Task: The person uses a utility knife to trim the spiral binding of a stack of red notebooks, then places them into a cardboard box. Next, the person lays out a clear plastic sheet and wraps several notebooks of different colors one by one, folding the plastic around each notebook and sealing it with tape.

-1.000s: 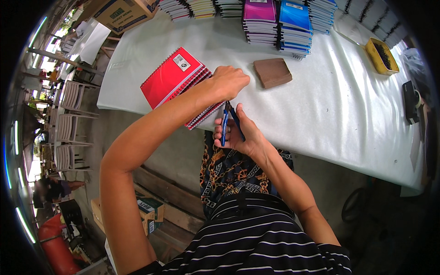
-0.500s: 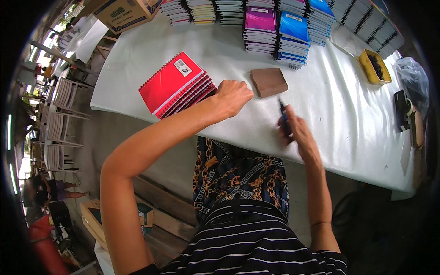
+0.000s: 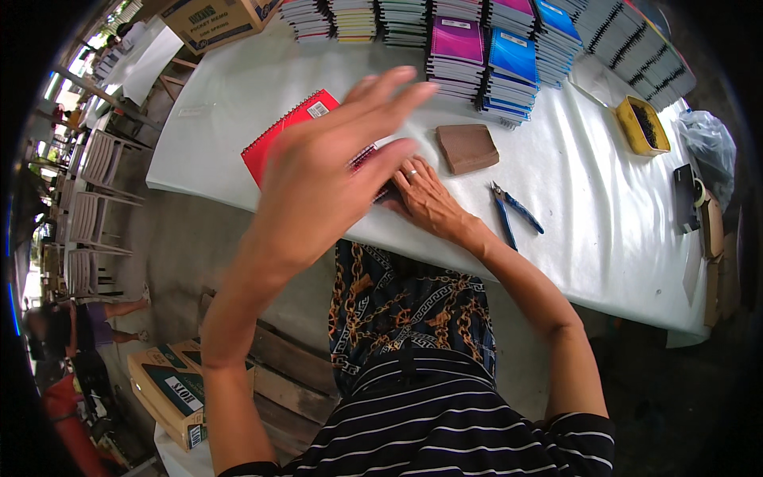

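A stack of red spiral-bound notebooks lies on the white-covered table, partly hidden by my left hand. My left hand is raised over the stack, fingers spread and holding nothing; motion blurs it. Beside the stack's right side, low at the tabletop, rests my right hand, a ring on one finger. Its fingers reach up and left, with the thumb apart from them toward the notebooks; whether it touches them is hidden. Blue-handled cutting pliers lie with their handles apart to its right. Just beyond this hand sits a brown block.
Purple notebooks and blue notebooks stand in tall piles at the back. To the right are a yellow tray of small dark pieces, a clear plastic bag and a black box. A cardboard box stands back left.
The pliers have left my right hand and lie on the table. That hand has moved left to the stack's side. My left hand has risen from a closed pose and opened above the notebooks.
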The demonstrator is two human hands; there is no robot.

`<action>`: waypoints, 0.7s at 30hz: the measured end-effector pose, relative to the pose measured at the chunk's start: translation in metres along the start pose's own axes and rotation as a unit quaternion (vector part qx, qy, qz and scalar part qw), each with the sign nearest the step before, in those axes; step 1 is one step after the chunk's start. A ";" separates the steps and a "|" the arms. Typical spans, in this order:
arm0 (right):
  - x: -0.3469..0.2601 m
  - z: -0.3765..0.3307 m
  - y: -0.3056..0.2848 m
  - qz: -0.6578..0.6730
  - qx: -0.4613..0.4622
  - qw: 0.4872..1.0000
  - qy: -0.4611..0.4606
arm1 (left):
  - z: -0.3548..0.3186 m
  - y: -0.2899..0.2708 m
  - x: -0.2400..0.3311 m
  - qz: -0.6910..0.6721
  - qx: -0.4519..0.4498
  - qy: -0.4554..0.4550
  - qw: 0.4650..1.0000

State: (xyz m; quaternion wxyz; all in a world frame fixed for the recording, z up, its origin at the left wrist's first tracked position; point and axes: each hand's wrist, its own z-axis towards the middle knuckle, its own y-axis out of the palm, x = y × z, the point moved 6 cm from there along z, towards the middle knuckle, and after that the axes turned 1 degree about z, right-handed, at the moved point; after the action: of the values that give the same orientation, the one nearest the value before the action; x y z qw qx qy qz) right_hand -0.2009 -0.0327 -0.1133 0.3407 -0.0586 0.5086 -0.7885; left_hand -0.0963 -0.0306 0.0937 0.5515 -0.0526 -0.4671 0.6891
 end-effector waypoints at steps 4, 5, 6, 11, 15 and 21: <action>0.009 -0.027 -0.018 -0.032 -0.052 0.997 0.037 | -0.052 -0.043 -0.022 -0.046 0.132 -0.059 0.989; 0.008 -0.029 -0.025 -0.054 -0.021 0.998 0.022 | -0.072 -0.055 -0.031 -0.048 0.173 -0.090 0.980; 0.006 -0.031 -0.031 -0.043 0.024 0.998 -0.032 | -0.092 -0.060 -0.043 -0.080 0.228 -0.128 0.962; 0.040 -0.031 -0.059 -0.065 0.040 0.997 -0.004 | -0.158 -0.026 -0.084 -0.118 0.317 -0.299 0.892; 0.129 -0.040 -0.142 -0.095 0.120 0.978 0.139 | -0.216 0.034 -0.106 -0.087 0.248 -0.402 0.877; 0.318 -0.101 -0.369 -0.392 0.385 0.790 0.272 | -0.243 0.086 -0.122 -0.032 0.187 -0.485 0.854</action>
State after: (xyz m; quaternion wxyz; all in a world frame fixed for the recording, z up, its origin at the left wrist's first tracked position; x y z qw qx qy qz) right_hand -0.6636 -0.0538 0.0686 -0.1559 0.1005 0.1678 -0.9682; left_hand 0.0331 0.0170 -0.1563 0.2764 0.4073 -0.5394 0.6832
